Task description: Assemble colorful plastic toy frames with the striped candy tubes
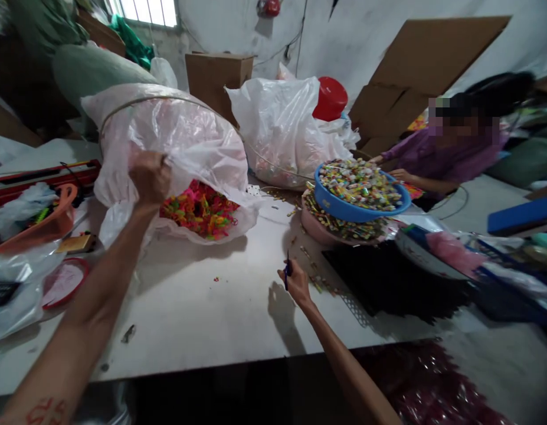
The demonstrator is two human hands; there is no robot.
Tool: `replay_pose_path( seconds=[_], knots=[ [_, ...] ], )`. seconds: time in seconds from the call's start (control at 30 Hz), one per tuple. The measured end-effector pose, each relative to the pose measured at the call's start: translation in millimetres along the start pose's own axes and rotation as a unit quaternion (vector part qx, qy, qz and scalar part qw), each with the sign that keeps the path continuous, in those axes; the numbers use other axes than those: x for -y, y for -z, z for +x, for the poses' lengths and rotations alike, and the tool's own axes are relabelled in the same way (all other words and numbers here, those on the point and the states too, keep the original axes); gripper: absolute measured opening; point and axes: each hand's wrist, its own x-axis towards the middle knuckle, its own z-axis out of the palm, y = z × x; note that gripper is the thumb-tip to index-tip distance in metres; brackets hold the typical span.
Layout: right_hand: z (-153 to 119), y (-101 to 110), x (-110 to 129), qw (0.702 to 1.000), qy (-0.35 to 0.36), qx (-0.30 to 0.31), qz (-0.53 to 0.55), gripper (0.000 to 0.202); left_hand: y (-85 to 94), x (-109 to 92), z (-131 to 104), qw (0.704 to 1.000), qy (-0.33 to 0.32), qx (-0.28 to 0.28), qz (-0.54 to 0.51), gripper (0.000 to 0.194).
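My left hand point(150, 177) is closed on the edge of a large translucent plastic bag point(211, 144) and holds it up at the mouth. Inside the opening lies a heap of small red, pink, yellow and green pieces point(200, 209), too small to name singly. Above the white table, my right hand point(297, 282) grips a small pair of dark blue scissors point(287, 274) with the tip pointing up and away. A few tiny red bits point(216, 279) lie on the tabletop between my hands.
A blue basin point(362, 212) of small colourful pieces rests on a pink basin point(313, 221) to the right. An orange basket point(67, 206) and a red-rimmed dish point(85, 274) are at left. Across the table sits a person in a purple top point(468, 147). Another white bag point(277, 124) stands behind.
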Motion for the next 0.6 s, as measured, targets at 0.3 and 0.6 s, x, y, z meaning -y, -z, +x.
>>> replay_pose_path(
  seconds=[0.3,0.6],
  knots=[
    [-117,18,-14,0.973,-0.121,0.015,0.197,0.037,2.8,-85,-126,0.950,-0.172,0.217,-0.145,0.025],
    [-196,44,30,0.899,-0.201,0.064,0.384,0.050,17.8,-135,-367,0.778,-0.175,0.509,-0.325,0.030]
  ],
)
